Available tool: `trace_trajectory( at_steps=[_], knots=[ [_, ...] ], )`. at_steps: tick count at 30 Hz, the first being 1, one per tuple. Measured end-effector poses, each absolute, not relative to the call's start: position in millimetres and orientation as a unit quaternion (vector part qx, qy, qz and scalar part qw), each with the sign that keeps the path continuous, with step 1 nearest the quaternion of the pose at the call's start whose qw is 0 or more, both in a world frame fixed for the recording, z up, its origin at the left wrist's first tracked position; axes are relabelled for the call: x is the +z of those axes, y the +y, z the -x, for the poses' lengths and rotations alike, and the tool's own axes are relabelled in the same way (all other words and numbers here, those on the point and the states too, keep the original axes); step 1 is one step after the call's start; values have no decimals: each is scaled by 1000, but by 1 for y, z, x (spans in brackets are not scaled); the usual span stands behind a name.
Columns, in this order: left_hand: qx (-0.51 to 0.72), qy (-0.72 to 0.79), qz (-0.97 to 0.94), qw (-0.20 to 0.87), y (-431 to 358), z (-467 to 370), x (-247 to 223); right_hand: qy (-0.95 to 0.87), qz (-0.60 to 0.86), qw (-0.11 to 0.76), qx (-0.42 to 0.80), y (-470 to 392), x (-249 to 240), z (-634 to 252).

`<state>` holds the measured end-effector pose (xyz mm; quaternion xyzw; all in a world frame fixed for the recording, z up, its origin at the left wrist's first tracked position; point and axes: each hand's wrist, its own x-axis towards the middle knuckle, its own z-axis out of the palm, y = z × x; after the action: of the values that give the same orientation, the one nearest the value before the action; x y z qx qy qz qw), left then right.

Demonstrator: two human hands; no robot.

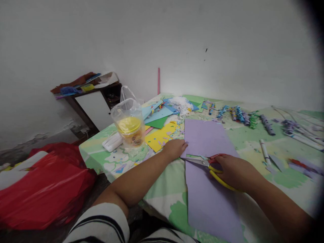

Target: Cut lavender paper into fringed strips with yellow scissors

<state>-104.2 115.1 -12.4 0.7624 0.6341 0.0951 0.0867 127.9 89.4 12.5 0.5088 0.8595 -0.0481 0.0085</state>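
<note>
A large sheet of purple paper (pixel 212 202) lies on the table, cut across from the right, with its upper part (pixel 207 136) beyond the slit. My right hand (pixel 233 170) is closed round the yellow and red handles of a pair of scissors (pixel 201 161). The silver blades point left and lie along the slit, their tips near the paper's left edge. Just above those tips, my left hand (pixel 175 149) pinches the left edge of the upper part between thumb and fingers.
On the tablecloth (pixel 162 182) are a bagged tub with a yellow lid (pixel 130 126), coloured sheets (pixel 158 136), white string (pixel 181 105), curled paper rolls (pixel 239 114) and a white marker (pixel 264 152). Red plastic bag (pixel 55 189) at left; cabinet (pixel 95 108) behind it.
</note>
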Motion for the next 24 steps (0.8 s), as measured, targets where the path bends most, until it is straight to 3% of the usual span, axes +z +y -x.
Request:
trace_trajectory(
  at_steps=[24],
  knots=[
    [140, 645, -736, 147, 113, 104, -7, 858, -510, 4, -67, 90, 8, -118]
  ],
)
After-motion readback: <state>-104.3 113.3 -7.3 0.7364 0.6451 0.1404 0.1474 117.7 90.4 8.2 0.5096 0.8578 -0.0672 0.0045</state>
